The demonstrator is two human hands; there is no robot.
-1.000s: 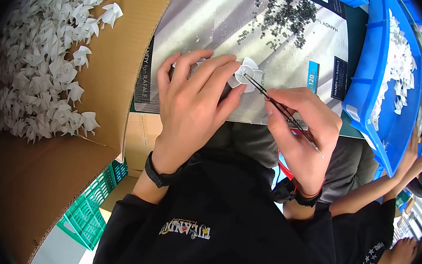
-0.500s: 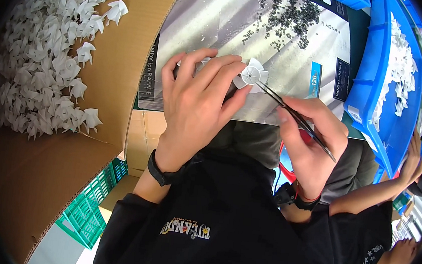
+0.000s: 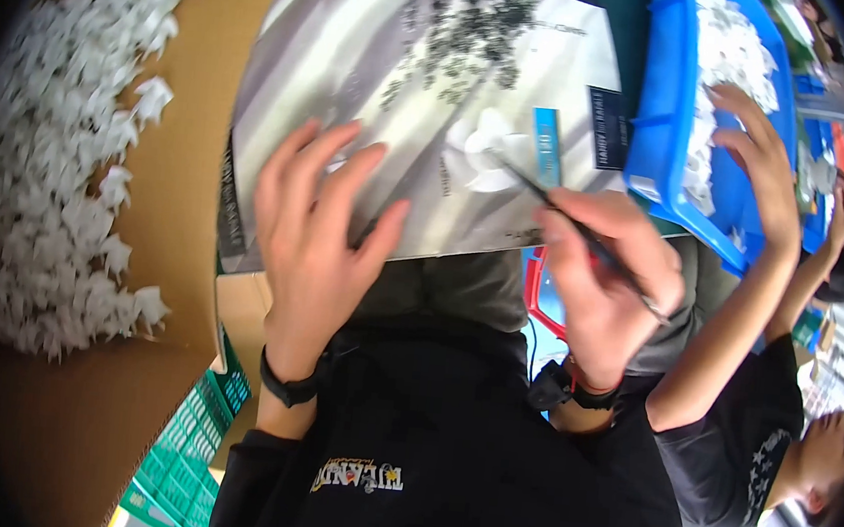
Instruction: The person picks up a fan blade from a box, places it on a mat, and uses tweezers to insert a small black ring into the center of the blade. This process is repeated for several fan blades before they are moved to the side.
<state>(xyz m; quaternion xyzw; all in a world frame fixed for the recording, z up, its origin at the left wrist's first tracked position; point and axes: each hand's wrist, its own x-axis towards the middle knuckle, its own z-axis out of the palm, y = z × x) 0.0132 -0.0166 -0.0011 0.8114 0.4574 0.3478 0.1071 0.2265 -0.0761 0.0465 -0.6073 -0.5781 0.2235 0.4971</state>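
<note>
My right hand is closed on dark tweezers, whose tips reach a small white fan wheel. The wheel, blurred by motion, lies on a grey-and-white printed board. Left of it, my left hand rests over the board's near part with its fingers spread, apart from the wheel. A little of something pale shows between these fingers; what it is I cannot make out. Farther back on the board lie many small black rings, loosely scattered.
A cardboard box at the left holds a heap of white fan wheels. At the right stands a blue bin with white pieces, a co-worker's hand reaching over it. A green crate sits at lower left.
My left hand has let go of the fan wheel and moved left, its fingers spreading. The view has shifted, and a co-worker's hand has come over the blue bin.
</note>
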